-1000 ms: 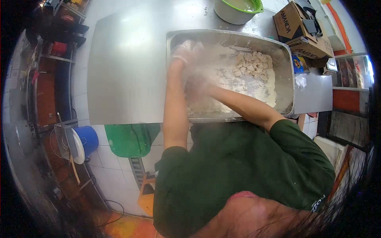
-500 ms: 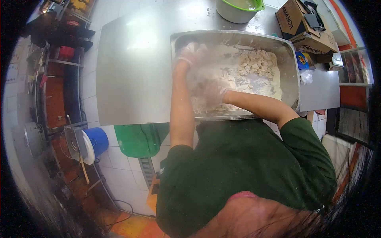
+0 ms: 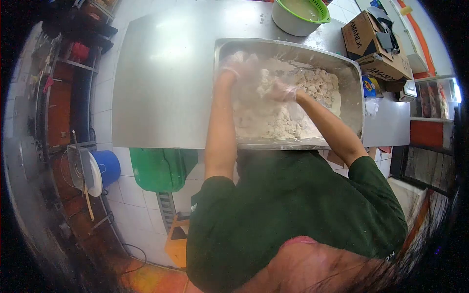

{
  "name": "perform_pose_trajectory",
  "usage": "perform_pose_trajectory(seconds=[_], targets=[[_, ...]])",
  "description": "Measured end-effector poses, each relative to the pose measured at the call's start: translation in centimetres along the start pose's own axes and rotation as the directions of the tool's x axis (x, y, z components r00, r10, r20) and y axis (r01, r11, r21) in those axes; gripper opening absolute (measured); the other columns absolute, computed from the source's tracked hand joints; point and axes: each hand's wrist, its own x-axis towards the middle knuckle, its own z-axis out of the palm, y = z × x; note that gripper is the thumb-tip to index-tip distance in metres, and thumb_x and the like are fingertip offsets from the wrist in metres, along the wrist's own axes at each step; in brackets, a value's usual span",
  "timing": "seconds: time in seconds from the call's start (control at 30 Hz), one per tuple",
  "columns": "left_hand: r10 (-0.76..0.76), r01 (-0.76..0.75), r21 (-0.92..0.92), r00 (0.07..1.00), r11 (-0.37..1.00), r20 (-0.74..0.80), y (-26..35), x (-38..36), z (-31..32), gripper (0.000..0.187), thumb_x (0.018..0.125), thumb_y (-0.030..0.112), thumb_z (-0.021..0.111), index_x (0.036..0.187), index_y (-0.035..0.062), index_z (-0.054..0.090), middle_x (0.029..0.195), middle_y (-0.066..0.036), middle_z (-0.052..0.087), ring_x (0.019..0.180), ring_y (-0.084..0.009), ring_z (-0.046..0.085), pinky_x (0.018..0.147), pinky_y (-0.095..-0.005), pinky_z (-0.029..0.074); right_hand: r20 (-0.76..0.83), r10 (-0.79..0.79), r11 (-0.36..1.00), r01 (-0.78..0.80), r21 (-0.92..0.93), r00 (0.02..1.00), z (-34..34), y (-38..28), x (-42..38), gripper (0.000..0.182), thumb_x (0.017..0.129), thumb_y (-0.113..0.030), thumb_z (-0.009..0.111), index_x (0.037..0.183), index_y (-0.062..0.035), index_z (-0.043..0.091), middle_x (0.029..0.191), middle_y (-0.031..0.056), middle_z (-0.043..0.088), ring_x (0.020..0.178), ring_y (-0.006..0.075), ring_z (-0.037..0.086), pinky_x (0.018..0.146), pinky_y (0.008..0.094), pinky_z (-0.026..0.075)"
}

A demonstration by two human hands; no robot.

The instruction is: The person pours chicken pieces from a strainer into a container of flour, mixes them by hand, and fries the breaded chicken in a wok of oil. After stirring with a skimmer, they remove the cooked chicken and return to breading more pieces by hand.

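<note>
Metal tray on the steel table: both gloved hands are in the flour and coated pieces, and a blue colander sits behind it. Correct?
Not quite. In the head view the colander behind the metal tray is green, not blue. Both gloved hands, left hand and right hand, are in the flour and coated pieces.

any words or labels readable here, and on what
"AMANDA" on the side of the upper cardboard box.
"AMANDA", only partly legible, on the lower cardboard box.
Blue packet beside the metal tray: print too small to read.
Dark green shirt: white lettering cut off, unreadable.
</note>
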Motion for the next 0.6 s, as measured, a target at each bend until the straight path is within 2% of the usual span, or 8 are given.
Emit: perform_pose_trajectory(seconds=[0.03,0.13,0.2,0.3,0.43,0.5,0.53,0.6], targets=[[0.029,-0.029,-0.017,1.000,0.999,-0.008,0.0,-0.3,-0.2,0.075,0.082,0.062,0.043,0.132,0.0066,0.042,0.135,-0.014,0.043,0.125,-0.0304,0.040,0.104,-0.0362,0.031,0.004,-0.001,1.000,0.001,-0.002,1.000,-0.2,-0.2,-0.1,0.039,0.076,-0.024,0.062,0.106,-0.0004,0.056,0.091,0.0121,0.061,0.079,0.0233,0.055,0.074,0.0338,0.047],[0.049,-0.051,-0.065,0.998,0.997,-0.025,-0.4,-0.1,-0.1,0.075,0.082,0.061,0.044,0.133,0.0064,0.041,0.136,-0.014,0.042,0.126,-0.0294,0.039,0.104,-0.0362,0.031,0.127,0.111,0.955,-0.070,-0.289,0.986,-0.2,2.7,1.8,0.058,0.077,-0.031,0.063,0.124,-0.0011,0.048,0.102,0.0178,0.061,0.089,0.0201,0.055,0.077,0.0362,0.046],[0.052,-0.054,-0.088,0.998,0.995,-0.026,-0.5,0.1,0.1,0.075,0.083,0.061,0.044,0.134,0.0061,0.040,0.137,-0.014,0.041,0.127,-0.0290,0.038,0.104,-0.0362,0.031,0.173,-0.081,0.935,0.135,-0.329,0.982,2.0,11.5,7.1,0.055,0.078,-0.029,0.061,0.123,-0.0012,0.047,0.103,0.0192,0.059,0.085,0.0214,0.052,0.073,0.0383,0.044],[0.063,-0.060,-0.112,0.998,0.992,0.022,-0.8,0.5,0.2,0.076,0.082,0.061,0.044,0.135,0.0056,0.039,0.138,-0.014,0.040,0.127,-0.0282,0.037,0.104,-0.0355,0.030,0.189,-0.176,0.813,0.251,-0.525,0.966,2.4,13.6,8.9,0.050,0.078,-0.025,0.059,0.120,-0.0013,0.049,0.108,0.0196,0.057,0.089,0.0231,0.053,0.076,0.0366,0.045],[0.070,-0.069,-0.107,0.997,0.992,0.012,-0.9,0.7,0.3,0.076,0.082,0.061,0.044,0.134,0.0053,0.039,0.138,-0.014,0.040,0.127,-0.0282,0.037,0.105,-0.0351,0.030,0.185,-0.182,0.920,0.233,-0.314,0.966,1.5,3.8,2.5,0.040,0.079,-0.024,0.055,0.115,-0.0055,0.053,0.102,0.0194,0.060,0.086,0.0336,0.060,0.081,0.0434,0.048],[0.074,-0.071,-0.106,0.997,0.992,0.025,-0.7,0.3,0.3,0.076,0.082,0.061,0.043,0.134,0.0055,0.039,0.138,-0.014,0.040,0.127,-0.0285,0.038,0.105,-0.0352,0.030,0.244,-0.091,0.766,0.224,-0.602,0.965,1.7,-2.0,-1.0,0.037,0.076,-0.019,0.057,0.112,-0.0082,0.055,0.096,0.0188,0.060,0.082,0.0358,0.060,0.077,0.0425,0.048],[0.090,-0.091,-0.097,0.996,0.991,-0.012,-0.7,0.2,0.4,0.077,0.082,0.062,0.043,0.134,0.0060,0.040,0.137,-0.014,0.041,0.127,-0.0288,0.038,0.105,-0.0354,0.030,0.245,-0.092,0.766,0.226,-0.602,0.965,3.1,-0.5,-0.2,0.037,0.076,-0.019,0.057,0.112,-0.0082,0.055,0.096,0.0188,0.060,0.082,0.0358,0.060,0.077,0.0425,0.048],[0.101,-0.105,-0.084,0.994,0.991,-0.048,-0.5,-0.5,0.0,0.077,0.082,0.063,0.043,0.134,0.0064,0.040,0.137,-0.014,0.041,0.127,-0.0292,0.038,0.104,-0.0357,0.030,0.146,-0.312,0.613,0.316,-0.724,0.939,7.3,4.2,2.5,0.042,0.072,-0.017,0.060,0.114,-0.0111,0.055,0.096,0.0189,0.060,0.089,0.0345,0.060,0.079,0.0389,0.049]])
